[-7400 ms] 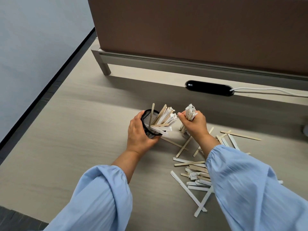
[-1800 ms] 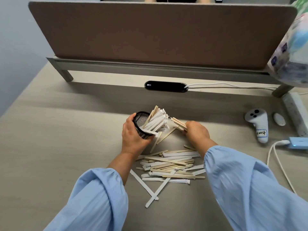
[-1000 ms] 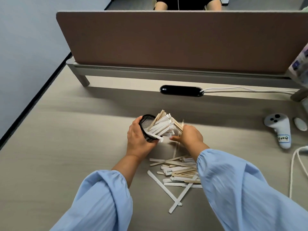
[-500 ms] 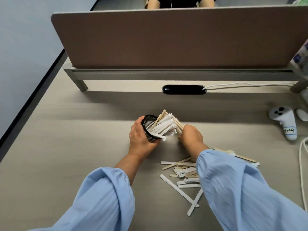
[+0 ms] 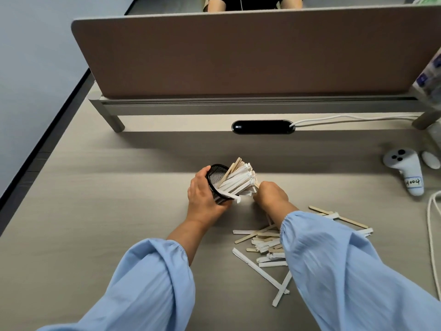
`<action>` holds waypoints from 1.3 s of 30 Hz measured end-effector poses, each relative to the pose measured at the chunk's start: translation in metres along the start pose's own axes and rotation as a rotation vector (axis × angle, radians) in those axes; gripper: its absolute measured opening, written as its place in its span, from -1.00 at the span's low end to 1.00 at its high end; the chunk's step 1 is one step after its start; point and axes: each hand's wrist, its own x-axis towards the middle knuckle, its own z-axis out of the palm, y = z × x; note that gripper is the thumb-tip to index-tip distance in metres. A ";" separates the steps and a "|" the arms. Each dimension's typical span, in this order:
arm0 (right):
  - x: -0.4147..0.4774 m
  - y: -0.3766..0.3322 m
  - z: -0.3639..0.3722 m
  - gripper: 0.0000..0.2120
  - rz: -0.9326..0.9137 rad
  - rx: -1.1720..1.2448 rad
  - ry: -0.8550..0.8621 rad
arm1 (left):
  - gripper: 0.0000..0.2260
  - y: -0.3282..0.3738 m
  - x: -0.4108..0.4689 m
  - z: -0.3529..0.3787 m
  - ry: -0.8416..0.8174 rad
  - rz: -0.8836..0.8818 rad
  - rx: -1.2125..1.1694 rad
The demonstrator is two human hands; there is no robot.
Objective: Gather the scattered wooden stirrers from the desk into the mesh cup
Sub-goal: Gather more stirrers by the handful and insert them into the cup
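My left hand [image 5: 204,195] grips the black mesh cup [image 5: 216,177], tilted with its mouth toward the right. A thick bundle of stirrers [image 5: 238,179], bare wood and white paper-wrapped, sticks out of it. My right hand [image 5: 270,193] is curled at the bundle's outer ends and pinches a few wooden stirrers there. A loose pile of scattered stirrers [image 5: 265,247] lies on the desk [image 5: 95,211] below my right forearm, and a few more stirrers [image 5: 338,216] lie to the right of that sleeve.
A brown divider panel [image 5: 238,51] closes the desk's far side, with a black oval cable port [image 5: 262,127] in front. A white controller [image 5: 405,170] and white cables [image 5: 432,235] lie at the right. A person sits beyond the panel.
My right hand has pushed its few stirrers further in toward the cup's bundle. My head has lifted, so more of the divider shows. The left hand keeps the cup tilted.
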 end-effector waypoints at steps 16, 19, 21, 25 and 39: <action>-0.036 -0.036 -0.106 -0.59 -0.274 1.782 0.235 | -0.14 -0.001 0.004 -0.010 -0.121 -0.001 -0.089; -0.060 -0.052 -0.116 -0.49 -0.444 1.847 0.213 | -0.11 0.009 -0.002 -0.008 -0.142 0.010 -0.164; -0.070 -0.057 -0.105 -0.55 -0.535 1.598 0.272 | -0.16 0.019 -0.006 -0.006 -0.117 0.025 -0.240; -0.071 -0.050 -0.084 -0.69 -0.576 1.124 0.272 | -0.21 0.029 -0.008 -0.007 -0.043 0.041 -0.316; -0.097 -0.035 -0.102 -0.44 -0.737 0.445 0.317 | -0.23 0.031 -0.016 -0.005 -0.022 0.079 -0.419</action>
